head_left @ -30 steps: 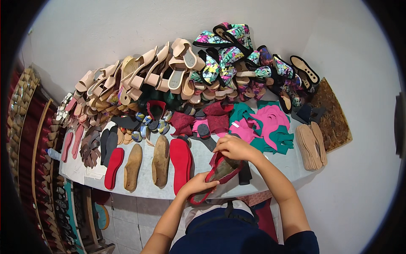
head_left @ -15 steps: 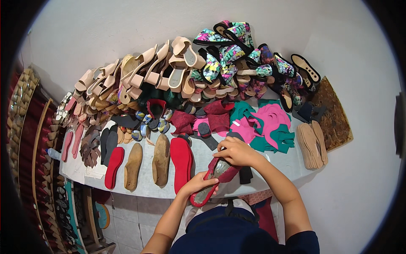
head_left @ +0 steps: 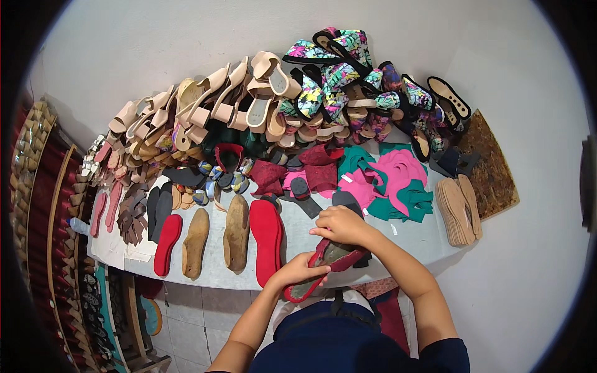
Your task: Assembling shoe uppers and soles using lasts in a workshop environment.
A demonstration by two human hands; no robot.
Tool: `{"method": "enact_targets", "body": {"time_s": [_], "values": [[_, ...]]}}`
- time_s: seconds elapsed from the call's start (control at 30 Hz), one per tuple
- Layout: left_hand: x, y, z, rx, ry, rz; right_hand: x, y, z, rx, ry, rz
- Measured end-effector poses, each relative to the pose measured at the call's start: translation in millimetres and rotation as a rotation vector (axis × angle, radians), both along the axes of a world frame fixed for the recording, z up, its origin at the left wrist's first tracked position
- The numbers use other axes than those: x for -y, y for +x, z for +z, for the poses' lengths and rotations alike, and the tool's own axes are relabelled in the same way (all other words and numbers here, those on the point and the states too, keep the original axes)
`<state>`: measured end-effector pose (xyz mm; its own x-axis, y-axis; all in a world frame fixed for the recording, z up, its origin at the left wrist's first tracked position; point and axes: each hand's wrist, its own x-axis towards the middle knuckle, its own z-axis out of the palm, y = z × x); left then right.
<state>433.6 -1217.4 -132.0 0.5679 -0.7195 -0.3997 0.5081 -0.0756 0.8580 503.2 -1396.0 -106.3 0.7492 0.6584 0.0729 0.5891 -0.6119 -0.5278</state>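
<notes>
My left hand (head_left: 300, 270) grips a half-made red shoe (head_left: 305, 290) near the table's front edge, thumb across it. The shoe has a red rim, a greyish face turned up and a dark red upper folded round its far part. My right hand (head_left: 339, 225) is just above the shoe's far end, its fingers pinched together; anything in them is too small to make out. Beyond that hand lies a dark grey insole-shaped piece (head_left: 348, 200). Left of the shoe rest red soles (head_left: 265, 242) and two wooden shoe lasts (head_left: 236, 239).
Heaped sandals, beige (head_left: 227, 87) and floral (head_left: 339, 81), line the back of the table (head_left: 410, 248). Pink and green cut pieces (head_left: 401, 174) lie to the right, with a small white scrap (head_left: 393, 229) nearby. Stacked tan soles (head_left: 457, 211) stand at the right edge.
My right hand has lifted slightly off the shoe and its fingers have closed together. The shoe has tilted and shifted a little right in my left hand. A white scrap now shows on the table.
</notes>
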Motion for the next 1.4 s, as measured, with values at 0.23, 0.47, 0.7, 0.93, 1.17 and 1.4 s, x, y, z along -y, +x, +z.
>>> {"method": "enact_targets", "body": {"time_s": [0.23,0.47,0.7,0.93,1.17,1.4], "values": [[2.4,-0.3,-4.3,0.007,0.021,0.033,-4.4,-2.6,-19.5,0.229,-0.058,0.057],[-0.3,0.1,-12.3,-0.056,-0.029,0.051,-3.7,-4.2,-15.4,0.157,-0.186,0.092],[-2.8,-1.2,-20.9,-0.161,-0.083,0.066,-2.0,-8.0,-24.7,0.208,-0.129,0.125],[1.5,-2.5,-18.0,-0.146,-0.130,0.099,-3.7,-7.8,-29.0,0.278,-0.225,0.098],[6.3,-5.3,-20.7,-0.145,-0.105,0.141,-1.6,-8.5,-27.7,0.362,-0.166,0.127],[5.6,0.3,-21.2,-0.203,-0.073,0.156,-9.9,-7.1,-27.3,0.263,-0.260,0.071]]}}
